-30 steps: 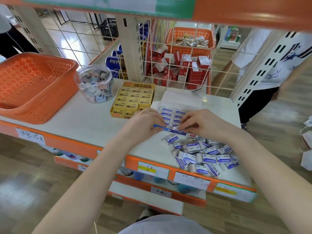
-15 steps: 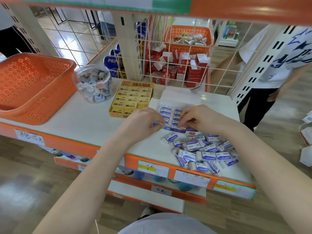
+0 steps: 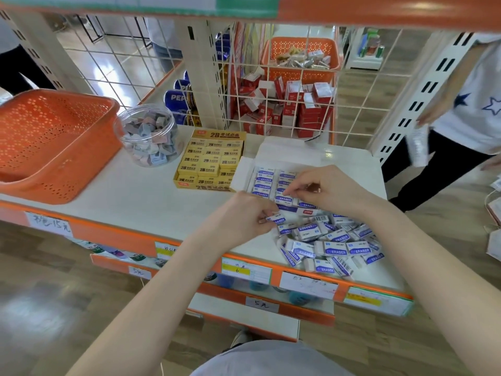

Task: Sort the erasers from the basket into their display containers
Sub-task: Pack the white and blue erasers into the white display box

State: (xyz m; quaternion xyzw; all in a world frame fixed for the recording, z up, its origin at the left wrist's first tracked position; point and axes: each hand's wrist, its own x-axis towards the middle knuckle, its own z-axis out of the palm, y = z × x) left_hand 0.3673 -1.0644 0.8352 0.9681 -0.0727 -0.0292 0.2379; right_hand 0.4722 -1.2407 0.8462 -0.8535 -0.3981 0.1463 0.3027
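At centre frame your left hand point(image 3: 245, 217) is pinching one blue-and-white eraser point(image 3: 276, 219) over the loose pile point(image 3: 329, 245) while your right hand point(image 3: 322, 189) is pinching another into the white display box point(image 3: 273, 158); you are best keeping labels up and rows tight.

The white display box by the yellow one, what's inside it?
The white display box holds rows of blue-and-white erasers lying flat. The right hand covers its right part, so what lies there cannot be seen.
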